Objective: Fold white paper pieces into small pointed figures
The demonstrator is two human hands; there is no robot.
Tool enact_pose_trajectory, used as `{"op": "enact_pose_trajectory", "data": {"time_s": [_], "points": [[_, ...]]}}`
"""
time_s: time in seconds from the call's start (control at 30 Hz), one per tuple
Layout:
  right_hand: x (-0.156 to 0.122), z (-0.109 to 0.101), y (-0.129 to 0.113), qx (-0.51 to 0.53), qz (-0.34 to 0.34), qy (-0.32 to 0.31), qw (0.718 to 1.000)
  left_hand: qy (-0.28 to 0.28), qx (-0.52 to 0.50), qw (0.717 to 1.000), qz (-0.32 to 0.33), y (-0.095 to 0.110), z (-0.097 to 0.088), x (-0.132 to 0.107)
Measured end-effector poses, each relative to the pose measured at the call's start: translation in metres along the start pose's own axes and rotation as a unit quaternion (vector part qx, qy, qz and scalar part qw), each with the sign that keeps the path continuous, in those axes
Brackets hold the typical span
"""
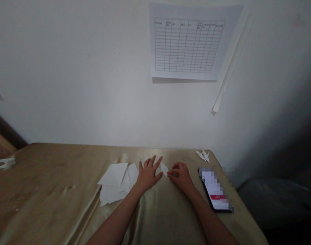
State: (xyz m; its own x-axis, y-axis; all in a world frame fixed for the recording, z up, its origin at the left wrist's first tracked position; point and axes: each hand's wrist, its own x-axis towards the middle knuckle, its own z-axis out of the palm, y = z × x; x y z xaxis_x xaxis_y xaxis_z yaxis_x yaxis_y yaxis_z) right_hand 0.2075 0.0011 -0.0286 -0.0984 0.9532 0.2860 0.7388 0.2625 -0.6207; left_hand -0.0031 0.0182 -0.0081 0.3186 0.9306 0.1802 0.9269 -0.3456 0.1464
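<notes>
My left hand (148,172) lies flat with fingers spread on a small white paper (163,167) on the table covered with shiny gold cloth (55,190). My right hand (180,176) is beside it with fingers curled, pinching the right edge of that same paper. A loose pile of white paper sheets (117,182) lies just left of my left wrist.
A phone (215,190) with a lit screen lies right of my right hand near the table edge. Small folded paper pieces (202,155) sit at the back right corner. A printed table sheet (188,44) hangs on the white wall. More white scraps (4,162) lie far left.
</notes>
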Motion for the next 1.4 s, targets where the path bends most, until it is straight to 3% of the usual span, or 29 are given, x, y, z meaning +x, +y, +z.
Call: {"op": "enact_pose_trajectory", "data": {"time_s": [0.1, 0.2, 0.5, 1.4], "points": [[0.001, 0.0, 0.0, 0.002, 0.002, -0.002, 1.0, -0.019, -0.009, 0.998, 0.059, 0.001, -0.005, -0.004], [0.001, -0.001, 0.0, 0.0, 0.001, -0.004, 1.0, -0.025, -0.006, 0.997, 0.078, 0.003, -0.004, -0.008], [0.0, -0.002, -0.003, -0.009, -0.008, 0.004, 1.0, -0.022, -0.002, 0.998, 0.057, 0.001, 0.011, -0.007], [0.002, -0.004, -0.004, -0.023, -0.007, -0.005, 1.0, 0.009, 0.009, 1.0, -0.012, -0.005, 0.008, 0.01]]}}
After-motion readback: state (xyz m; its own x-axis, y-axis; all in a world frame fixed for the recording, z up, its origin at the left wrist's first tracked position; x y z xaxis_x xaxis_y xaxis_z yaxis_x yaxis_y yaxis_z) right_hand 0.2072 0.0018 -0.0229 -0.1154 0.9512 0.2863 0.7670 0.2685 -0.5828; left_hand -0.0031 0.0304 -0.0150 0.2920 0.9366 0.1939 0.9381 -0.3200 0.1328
